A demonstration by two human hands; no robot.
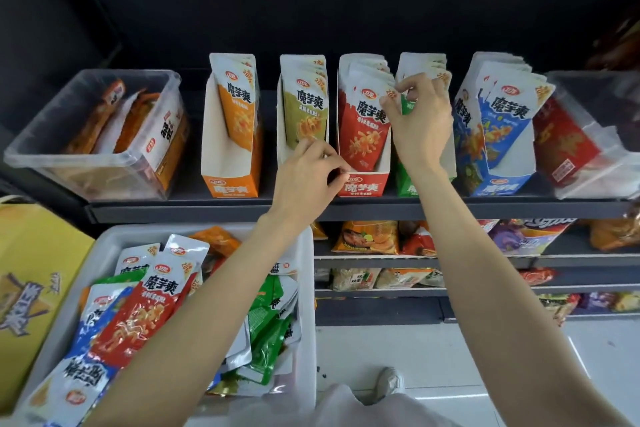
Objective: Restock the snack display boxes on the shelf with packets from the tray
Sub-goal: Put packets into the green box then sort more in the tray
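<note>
- Your right hand [420, 121] is pinching the green packets [406, 104] in their display box on the shelf [485, 207].
- Your left hand [308, 177], fingers curled, is touching the olive box [282, 135]; what it grips, you cannot tell.
- Spare packets are lying in the grey tray [308, 288] below.

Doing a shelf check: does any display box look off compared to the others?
Yes. The orange box holds only a few packets at its back, front empty, while the red box and blue box look packed.

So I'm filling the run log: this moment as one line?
left hand: at olive box front | right hand: pinching green packets | tray: stocked
</note>
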